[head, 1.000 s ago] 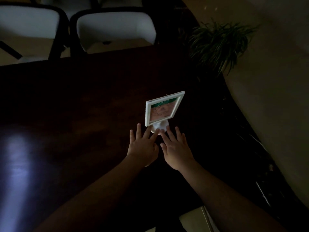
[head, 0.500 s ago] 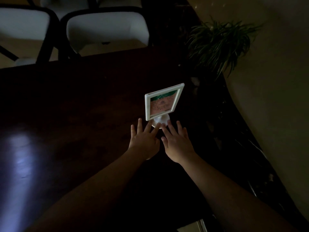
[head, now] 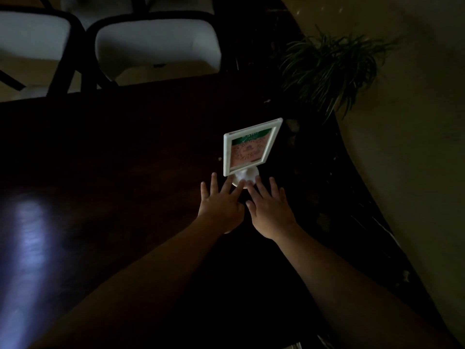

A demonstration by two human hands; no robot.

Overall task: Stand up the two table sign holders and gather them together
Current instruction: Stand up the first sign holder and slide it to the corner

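Note:
One white-framed table sign holder [head: 249, 147] stands upright on its round white base [head: 245, 178], on the dark table [head: 113, 159]. Its card is green at the top and pink below. My left hand [head: 221, 205] lies flat with spread fingers, the fingertips touching the near left of the base. My right hand [head: 270, 210] lies flat beside it, fingertips on the near right of the base. Neither hand grips anything. A second sign holder is not visible in the dim scene.
Two white-seated chairs, one [head: 156, 44] and another [head: 30, 46], stand past the table's far edge. A potted plant [head: 332, 69] with long leaves sits off the table's far right corner. The table's curved right edge [head: 357, 187] runs close to the sign. A bright reflection [head: 27, 238] lies at the left.
The sign holder and both hands have shifted slightly away from me across the table, fingertips staying on the base. The view has tilted a little.

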